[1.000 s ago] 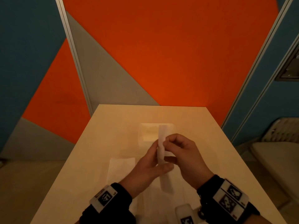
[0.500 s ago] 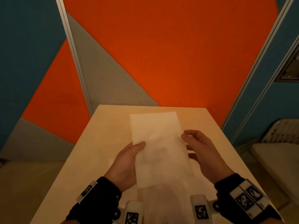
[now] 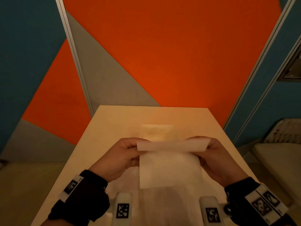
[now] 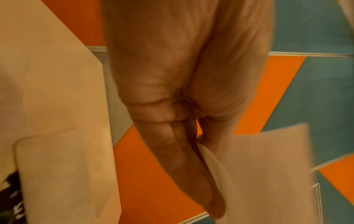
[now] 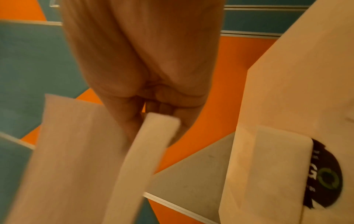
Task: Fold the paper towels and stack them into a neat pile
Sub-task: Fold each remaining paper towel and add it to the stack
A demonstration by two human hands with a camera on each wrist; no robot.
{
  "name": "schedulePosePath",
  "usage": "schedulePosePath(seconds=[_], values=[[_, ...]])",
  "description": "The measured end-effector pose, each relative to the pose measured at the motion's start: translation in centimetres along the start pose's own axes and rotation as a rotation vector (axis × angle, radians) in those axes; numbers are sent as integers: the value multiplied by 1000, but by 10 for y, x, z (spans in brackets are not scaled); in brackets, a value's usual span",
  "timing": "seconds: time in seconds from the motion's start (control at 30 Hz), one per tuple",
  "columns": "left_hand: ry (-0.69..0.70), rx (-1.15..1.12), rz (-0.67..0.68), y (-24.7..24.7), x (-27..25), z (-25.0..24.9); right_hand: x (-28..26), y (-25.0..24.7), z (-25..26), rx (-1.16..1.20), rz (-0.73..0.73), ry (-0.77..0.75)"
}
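Thin, soft white paper towel (image 3: pixel 169 167), rectangular, held up above the desk (image 3: pixel 114 128) btwn both hands. Top edge is curled over toward the person into a narrow flap; rest hangs down flat. Left hand (image 3: pixel 120 157) w/ its grip pinched on the top left corner, right hand (image 3: pixel 216 157) w/ its grip pinched on the top right corner. Folded towel (image 3: pixel 157 132), squarish & flat, lies on the desk just beyond the hands. More flat white sheets (image 3: pixel 162 203) lie on the smooth pale desk under the held one, near the person.
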State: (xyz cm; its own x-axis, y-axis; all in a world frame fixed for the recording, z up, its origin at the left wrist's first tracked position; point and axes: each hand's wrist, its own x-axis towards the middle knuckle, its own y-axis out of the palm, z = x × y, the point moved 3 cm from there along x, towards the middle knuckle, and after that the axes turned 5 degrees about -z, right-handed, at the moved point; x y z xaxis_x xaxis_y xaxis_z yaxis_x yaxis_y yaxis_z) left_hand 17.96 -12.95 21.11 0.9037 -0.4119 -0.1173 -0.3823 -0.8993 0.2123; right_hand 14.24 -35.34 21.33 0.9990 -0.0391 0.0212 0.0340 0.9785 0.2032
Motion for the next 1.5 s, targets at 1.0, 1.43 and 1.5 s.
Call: schedulePosePath(seconds=[1.0,1.43,1.5], values=[[179,498,238,29,-14,-1,13,50,39,-660,427,-197],[-42,589,-353,-77,-17,83,37,-80,-119,-1070,-98,258],[-107,690,-333,-83,-18,97,33,-85,-142,-1171,16,359]])
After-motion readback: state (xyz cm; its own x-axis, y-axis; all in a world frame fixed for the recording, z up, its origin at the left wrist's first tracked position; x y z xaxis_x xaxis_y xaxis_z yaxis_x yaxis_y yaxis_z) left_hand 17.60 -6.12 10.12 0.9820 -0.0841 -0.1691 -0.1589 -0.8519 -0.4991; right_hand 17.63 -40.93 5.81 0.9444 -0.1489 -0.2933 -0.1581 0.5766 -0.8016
